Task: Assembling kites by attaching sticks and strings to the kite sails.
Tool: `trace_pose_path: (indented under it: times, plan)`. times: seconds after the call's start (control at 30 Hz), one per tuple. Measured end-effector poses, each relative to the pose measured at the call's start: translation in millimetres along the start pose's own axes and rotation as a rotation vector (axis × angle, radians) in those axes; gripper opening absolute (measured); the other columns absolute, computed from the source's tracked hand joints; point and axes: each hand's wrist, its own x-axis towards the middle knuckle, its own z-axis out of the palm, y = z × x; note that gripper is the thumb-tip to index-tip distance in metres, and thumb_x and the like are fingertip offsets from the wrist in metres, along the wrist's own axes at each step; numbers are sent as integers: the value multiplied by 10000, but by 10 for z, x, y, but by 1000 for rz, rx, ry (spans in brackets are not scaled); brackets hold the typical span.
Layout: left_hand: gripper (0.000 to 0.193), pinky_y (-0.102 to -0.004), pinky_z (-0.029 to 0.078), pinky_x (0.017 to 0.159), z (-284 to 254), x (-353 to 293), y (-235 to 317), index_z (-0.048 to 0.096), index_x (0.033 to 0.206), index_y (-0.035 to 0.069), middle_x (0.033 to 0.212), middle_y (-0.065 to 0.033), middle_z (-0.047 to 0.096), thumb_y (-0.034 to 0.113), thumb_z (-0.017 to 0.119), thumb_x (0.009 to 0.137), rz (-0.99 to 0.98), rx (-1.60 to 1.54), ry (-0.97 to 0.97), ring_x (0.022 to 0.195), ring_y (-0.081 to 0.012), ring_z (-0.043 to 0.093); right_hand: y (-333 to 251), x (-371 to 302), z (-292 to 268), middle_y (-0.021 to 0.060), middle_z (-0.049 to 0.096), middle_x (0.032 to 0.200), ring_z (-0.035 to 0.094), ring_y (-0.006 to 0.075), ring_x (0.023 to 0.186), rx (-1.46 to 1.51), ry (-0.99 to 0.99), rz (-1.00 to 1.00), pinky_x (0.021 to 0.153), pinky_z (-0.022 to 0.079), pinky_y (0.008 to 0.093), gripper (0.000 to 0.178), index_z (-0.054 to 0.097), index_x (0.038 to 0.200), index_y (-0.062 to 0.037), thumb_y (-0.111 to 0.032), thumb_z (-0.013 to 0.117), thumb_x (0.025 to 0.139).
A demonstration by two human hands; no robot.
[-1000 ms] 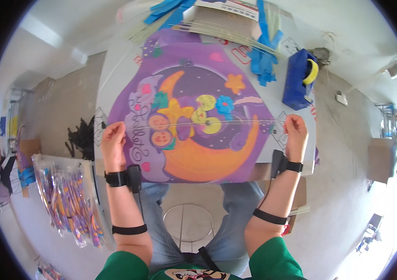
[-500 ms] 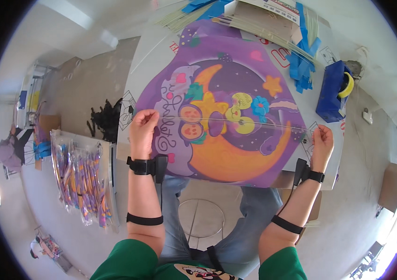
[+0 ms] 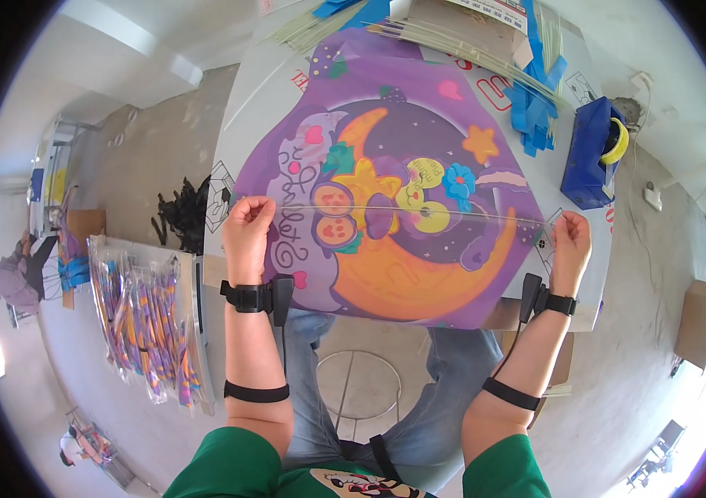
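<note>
A purple printed sheet (image 3: 411,290), kite-like in outline, lies on the table in front of me. It bears an orange moon, stars and a cartoon animal. Across it runs a thin pale rod (image 3: 452,212), held almost level and nearly straight. My left hand (image 3: 245,241) pinches the rod's left end by the sheet's left edge. At the sheet's right corner my right hand (image 3: 569,249) pinches the other end between thumb and fingers. Whether the rod touches the sheet or hovers just over it, I cannot tell.
A blue tape dispenser (image 3: 585,162) with a yellow roll stands at the table's right. Blue strips (image 3: 529,120), thin rods (image 3: 452,48) and a cardboard box (image 3: 486,23) lie at the far edge. Plastic-wrapped bundles (image 3: 141,315) rest on a left-hand table. A person (image 3: 17,274) is far left.
Both hands keep their pinch on the rod. The rod looks slightly straighter, and the sheet and table sit a little higher and further left in view.
</note>
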Motion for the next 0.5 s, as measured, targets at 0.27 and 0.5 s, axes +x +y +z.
trace_pose_path:
  times: [0.27,0.5]
  plan:
    - [74,-192,417,634,42,2,-21,646,869,11,759,23,581,59,672,819,113,94,20,678,-52,506,30,24,7,4,566,788,517,76,700,-54,21,-17,650,444,214,108,599,969,-37,-68,595,865]
    - [76,-198,424,607,46,6,-42,646,864,7,733,17,587,61,671,817,140,173,24,656,-53,512,96,54,9,-1,555,778,497,71,692,-82,27,-56,649,429,210,114,601,969,-35,-74,599,861]
